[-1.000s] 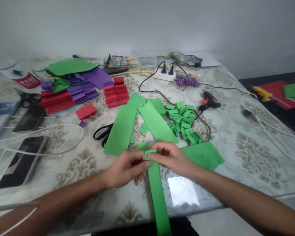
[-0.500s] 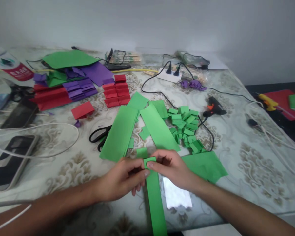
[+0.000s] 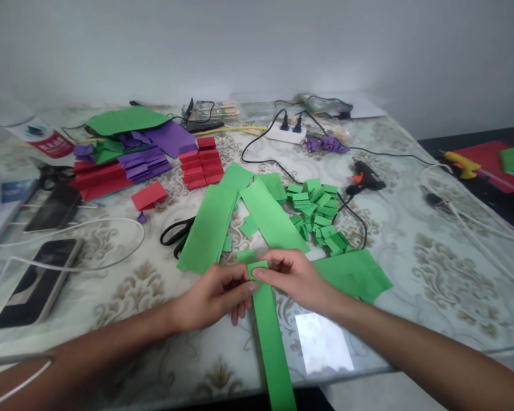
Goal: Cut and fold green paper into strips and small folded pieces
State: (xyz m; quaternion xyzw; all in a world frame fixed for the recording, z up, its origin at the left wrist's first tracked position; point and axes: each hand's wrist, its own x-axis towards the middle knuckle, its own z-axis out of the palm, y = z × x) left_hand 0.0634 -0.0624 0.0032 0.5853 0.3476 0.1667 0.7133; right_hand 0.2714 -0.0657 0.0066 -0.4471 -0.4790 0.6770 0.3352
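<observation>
A long green paper strip hangs down toward me from both hands, its top end folded over into a small flap. My left hand pinches the strip's left edge just below the fold. With thumb and fingers closed, my right hand presses the folded end from the right. Just beyond my fingers lie a small green paper piece and two long green sheets, one on the left and one on the right. A pile of small folded green pieces sits farther right.
Black-handled scissors lie partly under the left green sheet. Two phones, one nearer, rest at the left among white cables. A black glue gun and power strip stand farther back. Folded red papers and purple papers are behind.
The camera view has shifted slightly. Both hands keep their grip on the green strip's folded end, with little visible difference in the fingers.
</observation>
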